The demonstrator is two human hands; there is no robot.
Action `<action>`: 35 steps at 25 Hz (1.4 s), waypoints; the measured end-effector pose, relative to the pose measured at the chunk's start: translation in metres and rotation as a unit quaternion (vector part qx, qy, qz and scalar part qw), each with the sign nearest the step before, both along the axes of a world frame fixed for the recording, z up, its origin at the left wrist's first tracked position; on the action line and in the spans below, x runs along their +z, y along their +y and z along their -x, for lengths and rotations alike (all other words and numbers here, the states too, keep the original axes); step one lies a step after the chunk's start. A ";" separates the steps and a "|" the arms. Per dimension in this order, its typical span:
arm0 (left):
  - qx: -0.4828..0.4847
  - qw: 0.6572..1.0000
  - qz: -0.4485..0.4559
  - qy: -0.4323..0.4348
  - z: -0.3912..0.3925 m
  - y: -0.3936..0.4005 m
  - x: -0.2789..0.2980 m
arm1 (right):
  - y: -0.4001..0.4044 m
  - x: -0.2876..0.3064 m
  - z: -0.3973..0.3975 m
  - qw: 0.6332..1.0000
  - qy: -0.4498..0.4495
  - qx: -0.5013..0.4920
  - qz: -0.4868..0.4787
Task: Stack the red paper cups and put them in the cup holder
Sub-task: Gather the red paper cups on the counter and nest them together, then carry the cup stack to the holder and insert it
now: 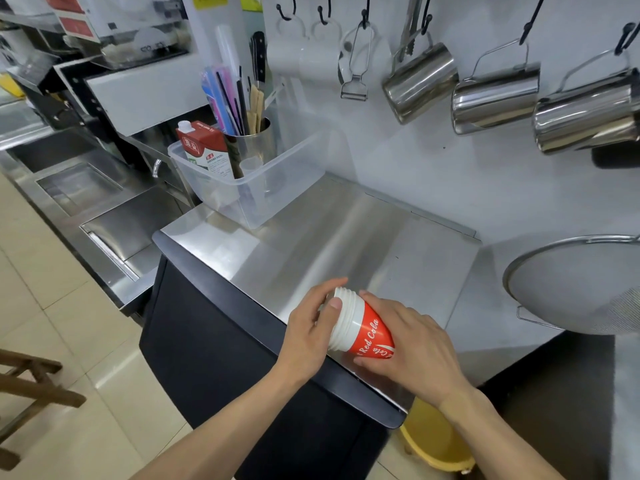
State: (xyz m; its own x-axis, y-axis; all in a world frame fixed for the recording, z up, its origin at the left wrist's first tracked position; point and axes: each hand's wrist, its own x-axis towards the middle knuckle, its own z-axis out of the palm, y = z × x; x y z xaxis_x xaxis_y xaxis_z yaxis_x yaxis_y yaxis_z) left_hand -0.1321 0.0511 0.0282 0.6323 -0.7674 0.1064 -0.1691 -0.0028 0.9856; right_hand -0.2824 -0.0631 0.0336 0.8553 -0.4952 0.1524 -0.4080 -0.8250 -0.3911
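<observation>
Standing well behind on the steel counter (329, 237), a clear bin (256, 181) left space open; both hands, left hand (308, 334) and right hand (412, 344), clasped the tilted stack of red cups (360, 327) at the counter's near edge.

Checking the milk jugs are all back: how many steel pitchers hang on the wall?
3, in a row on hooks at upper right: one, the middle one, and the rightmost, partly cut off. More may hang beyond the frame.

The scene was brightly, evenly lit from overhead. Broad white glare streaked the brushed stainless steel surface (332, 233); the hanging steel pitchers (420, 81) toward 1 o'clock bowed with wide-angle distortion, and shadows were soft.
</observation>
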 end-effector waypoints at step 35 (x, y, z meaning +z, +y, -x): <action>-0.424 0.882 -0.122 0.167 0.014 0.109 -0.053 | 0.228 -0.043 0.071 0.746 -0.301 -0.362 -0.471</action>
